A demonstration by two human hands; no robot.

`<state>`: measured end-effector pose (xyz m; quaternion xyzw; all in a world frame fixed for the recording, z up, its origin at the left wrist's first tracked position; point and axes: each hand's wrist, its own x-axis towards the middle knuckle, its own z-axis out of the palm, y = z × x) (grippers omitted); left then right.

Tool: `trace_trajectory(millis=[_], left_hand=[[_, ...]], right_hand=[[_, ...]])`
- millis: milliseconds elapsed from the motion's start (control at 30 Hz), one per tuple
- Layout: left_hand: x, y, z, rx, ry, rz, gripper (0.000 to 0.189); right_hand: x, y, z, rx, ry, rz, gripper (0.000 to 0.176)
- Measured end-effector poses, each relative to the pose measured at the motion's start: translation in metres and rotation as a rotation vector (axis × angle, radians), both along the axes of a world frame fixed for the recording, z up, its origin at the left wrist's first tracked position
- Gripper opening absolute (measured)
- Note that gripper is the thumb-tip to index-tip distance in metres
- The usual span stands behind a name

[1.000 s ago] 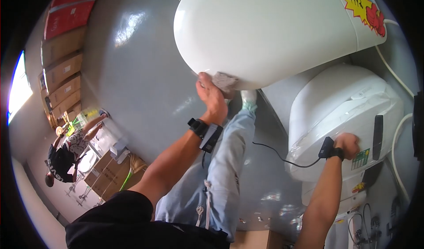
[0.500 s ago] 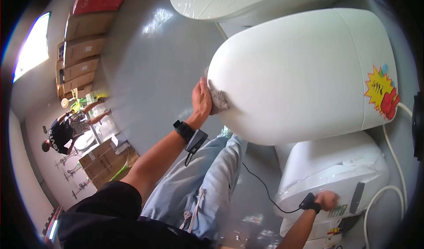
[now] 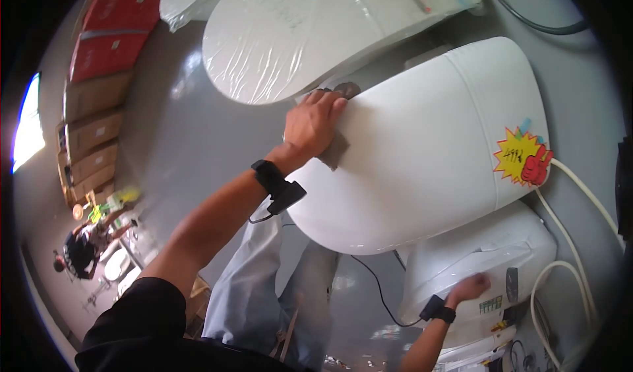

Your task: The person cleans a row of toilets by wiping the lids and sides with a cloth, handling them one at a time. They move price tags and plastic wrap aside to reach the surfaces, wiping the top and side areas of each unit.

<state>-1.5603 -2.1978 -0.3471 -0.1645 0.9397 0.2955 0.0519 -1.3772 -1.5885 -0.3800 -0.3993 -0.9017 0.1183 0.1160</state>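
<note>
My left hand presses a grey cloth against the rounded front edge of a white toilet lid. Its fingers curl over the cloth, and part of it sticks out past the fingertips. A yellow starburst price sticker with a red thumbs-up is on the toilet's rear part. Lower right, my right hand is closed, close over a second white toilet partly covered in clear plastic film. What the right hand holds, if anything, is hidden. Both wrists wear black straps with small boxes.
A plastic-wrapped white toilet stands just beyond the lid. White hoses and a black cable run across the grey floor. Red boxes and brown cartons are stacked at left; another person is farther off.
My left hand has slid with the cloth along the lid's edge toward the wrapped toilet and turned over it. The view has shifted; my right hand stays by the second toilet.
</note>
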Motion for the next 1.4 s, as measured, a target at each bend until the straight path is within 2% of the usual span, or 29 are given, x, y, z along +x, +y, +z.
trace_trajectory(millis=[67, 100, 167, 200, 267, 400, 500, 533, 567, 667, 733, 833, 867, 900, 933, 1000, 1033, 1067, 1133, 1233, 1300, 1400], left_hand=[[-0.029, 0.015, -0.003, -0.013, 0.01, -0.071, 0.042], [-0.045, 0.023, -0.004, -0.042, 0.016, -0.128, 0.041], [-0.076, 0.04, 0.001, -0.026, 0.033, -0.17, 0.042], [-0.083, 0.048, 0.004, -0.017, 0.025, -0.183, 0.044], [-0.103, 0.059, 0.002, 0.0, 0.07, -0.211, 0.047], [-0.144, 0.078, 0.005, -0.008, 0.123, -0.335, 0.052], [-0.162, 0.092, 0.012, 0.067, 0.121, -0.334, 0.052], [-0.164, 0.093, 0.012, 0.214, 0.144, -0.23, 0.054], [-0.165, 0.094, 0.012, 0.36, 0.162, -0.126, 0.055], [-0.147, 0.087, 0.006, 0.501, 0.197, -0.019, 0.061], [-0.125, 0.082, 0.003, 0.517, 0.185, -0.097, 0.068], [-0.096, 0.092, 0.002, 0.496, 0.36, -0.547, 0.073], [-0.096, 0.103, 0.003, 0.465, 0.38, -0.681, 0.073], [-0.102, 0.115, 0.002, 0.327, 0.465, -0.761, 0.067], [-0.11, 0.124, 0.0, 0.322, 0.469, -0.759, 0.067], [-0.133, 0.137, -0.008, 0.005, 0.565, -0.757, 0.062], [-0.147, 0.143, -0.009, -0.027, 0.582, -0.683, 0.059], [-0.162, 0.146, -0.012, -0.025, 0.581, -0.695, 0.059], [-0.191, 0.152, -0.013, 0.113, 0.51, -0.457, 0.056], [-0.224, 0.156, -0.01, 0.105, 0.421, -0.372, 0.054], [-0.247, 0.153, -0.011, 0.147, 0.39, -0.394, 0.054], [-0.273, 0.153, -0.006, 0.188, 0.249, -0.397, 0.047]], right_hand=[[-0.032, -0.072, 0.013, -0.221, -0.026, 0.124, 0.035], [-0.041, -0.094, 0.003, -0.472, 0.004, 0.104, 0.038], [-0.085, -0.172, 0.011, -0.873, 0.068, -0.183, 0.046], [-0.099, -0.185, 0.006, -1.071, 0.037, -0.133, 0.063], [-0.134, -0.23, 0.011, -0.971, 0.04, -0.219, 0.069], [-0.156, -0.264, 0.015, -0.858, 0.181, -0.256, 0.072], [-0.167, -0.279, 0.019, -0.525, -0.186, -0.313, 0.06], [-0.17, -0.283, 0.021, -0.524, -0.174, -0.316, 0.06], [-0.17, -0.287, 0.021, -0.412, -0.272, -0.259, 0.053], [-0.16, -0.279, 0.007, -0.237, -0.403, -0.142, 0.041], [-0.164, -0.275, 0.004, -0.176, -0.429, -0.077, 0.036], [-0.169, -0.287, 0.006, -0.161, -0.429, -0.322, 0.034], [-0.172, -0.288, 0.012, -0.095, -0.522, -0.262, 0.033], [-0.177, -0.29, 0.016, -0.025, -0.613, -0.195, 0.032], [-0.179, -0.29, 0.015, -0.027, -0.608, -0.191, 0.032], [-0.176, -0.289, 0.011, -0.034, -0.604, -0.213, 0.034], [-0.176, -0.291, 0.011, -0.038, -0.605, -0.218, 0.034], [-0.175, -0.292, 0.009, -0.039, -0.578, -0.237, 0.035], [-0.172, -0.291, 0.009, -0.042, -0.55, -0.265, 0.036], [-0.18, -0.294, 0.012, -0.006, -0.567, -0.276, 0.045], [-0.187, -0.291, 0.022, -0.332, -0.301, -0.611, 0.062], [-0.184, -0.294, 0.013, -0.234, -0.239, -0.606, 0.072]])
